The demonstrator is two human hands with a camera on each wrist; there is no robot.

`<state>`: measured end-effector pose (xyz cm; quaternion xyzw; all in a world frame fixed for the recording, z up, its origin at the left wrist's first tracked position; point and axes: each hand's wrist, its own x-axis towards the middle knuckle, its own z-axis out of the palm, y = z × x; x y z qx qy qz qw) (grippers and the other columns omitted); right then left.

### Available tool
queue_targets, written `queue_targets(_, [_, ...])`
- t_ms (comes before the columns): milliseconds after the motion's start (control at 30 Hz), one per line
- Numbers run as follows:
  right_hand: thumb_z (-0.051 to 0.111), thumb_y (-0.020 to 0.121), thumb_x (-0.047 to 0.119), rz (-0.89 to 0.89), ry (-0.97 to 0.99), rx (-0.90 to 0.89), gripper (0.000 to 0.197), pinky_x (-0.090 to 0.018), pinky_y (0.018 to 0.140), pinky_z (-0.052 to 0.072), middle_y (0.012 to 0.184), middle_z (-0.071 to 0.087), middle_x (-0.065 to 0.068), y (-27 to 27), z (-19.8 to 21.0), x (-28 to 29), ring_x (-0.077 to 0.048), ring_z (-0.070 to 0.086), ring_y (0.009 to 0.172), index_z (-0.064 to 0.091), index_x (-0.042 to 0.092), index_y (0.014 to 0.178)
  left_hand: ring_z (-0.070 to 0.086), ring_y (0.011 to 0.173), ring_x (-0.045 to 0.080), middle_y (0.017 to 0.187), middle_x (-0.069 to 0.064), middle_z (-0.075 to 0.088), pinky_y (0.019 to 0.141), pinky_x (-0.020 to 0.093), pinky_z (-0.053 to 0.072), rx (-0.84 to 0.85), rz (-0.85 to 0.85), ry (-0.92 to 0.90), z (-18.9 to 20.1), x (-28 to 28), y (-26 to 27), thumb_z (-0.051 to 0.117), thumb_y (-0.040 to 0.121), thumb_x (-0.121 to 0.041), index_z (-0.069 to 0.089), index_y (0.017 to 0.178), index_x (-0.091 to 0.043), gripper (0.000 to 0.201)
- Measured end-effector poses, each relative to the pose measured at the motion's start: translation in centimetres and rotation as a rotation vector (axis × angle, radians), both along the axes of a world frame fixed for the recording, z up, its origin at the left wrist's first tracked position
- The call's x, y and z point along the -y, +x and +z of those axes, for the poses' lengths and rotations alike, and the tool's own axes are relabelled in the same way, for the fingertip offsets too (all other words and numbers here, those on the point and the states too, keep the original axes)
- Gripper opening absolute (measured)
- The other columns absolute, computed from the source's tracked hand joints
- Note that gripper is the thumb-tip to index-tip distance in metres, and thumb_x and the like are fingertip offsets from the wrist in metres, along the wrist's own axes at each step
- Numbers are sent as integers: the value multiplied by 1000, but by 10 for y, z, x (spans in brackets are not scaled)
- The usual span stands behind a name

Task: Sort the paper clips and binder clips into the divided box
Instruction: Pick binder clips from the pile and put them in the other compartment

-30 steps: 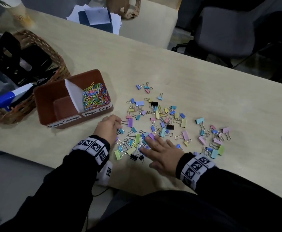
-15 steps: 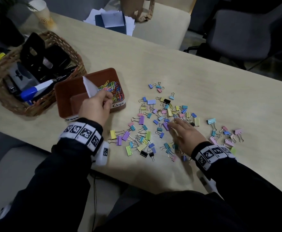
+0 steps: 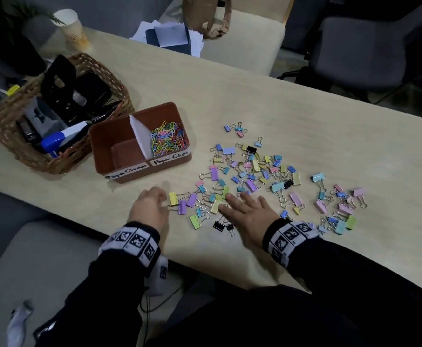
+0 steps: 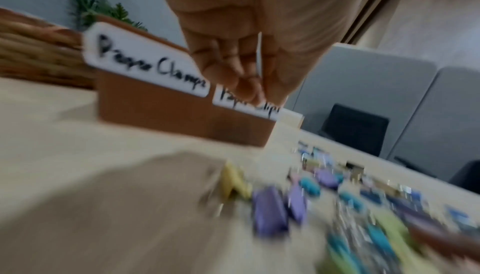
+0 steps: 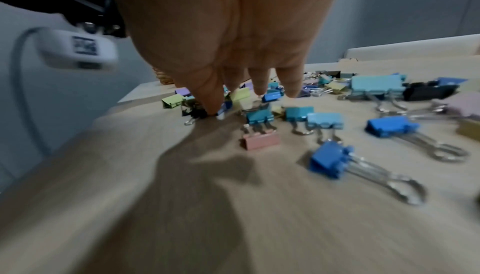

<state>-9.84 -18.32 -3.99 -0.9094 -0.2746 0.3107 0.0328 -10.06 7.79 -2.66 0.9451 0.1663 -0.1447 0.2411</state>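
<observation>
A brown divided box (image 3: 152, 110) stands left of centre. Its right compartment holds colourful paper clips (image 3: 168, 141); its left one, labelled Paper Clamps, looks empty. Pastel binder clips (image 3: 252, 169) lie scattered on the table to the right of the box. My left hand (image 3: 152, 204) hovers just left of a yellow binder clip (image 3: 173, 198), with its fingers (image 4: 241, 63) loosely curled and nothing plainly held. My right hand (image 3: 245, 209) lies flat on the near edge of the pile. Its straight fingertips (image 5: 259, 92) touch several clips.
A wicker basket (image 3: 62, 156) with a hole punch and a stapler sits left of the box. At the far edge stand a paper cup (image 3: 73, 31) and a stack of papers (image 3: 170, 36). More binder clips (image 3: 340, 209) lie far right. An office chair (image 3: 355, 46) is behind the table.
My left hand came back from above the box's paper-clip compartment to the pile's left edge. My right hand slid left and nearer along the clips.
</observation>
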Motion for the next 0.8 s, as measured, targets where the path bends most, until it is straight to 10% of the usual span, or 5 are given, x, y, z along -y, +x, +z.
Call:
queue_targets(267, [68,81,17,-362,-65,-13,106,-55,115,4,156,-20,7,9,17,35,-28,-10,146,-10,40,149,55,110,26,132,7,36,94,29,43,-148,-36,-74,-8,43,-23,74,78,-36,39,141,-25,72])
queue_targets(467, [45,95,21,-870,-112,38,77,-55,117,12,159,-17,2,-15,11,99,-28,-5,147,-6,33,152,54,111,26,127,4,35,98,33,45,-135,-139,-68,-17,65,-14,77,74,-37,39,140,-27,76])
queue_targets(800, [43,95,6,-1075,32,-59,74,-40,117,13,159,-15,-2,-38,3,130,-26,-6,147,1,22,153,1,146,30,160,10,-4,118,41,10,-89,-554,101,-27,104,-14,49,93,-43,14,152,-35,68])
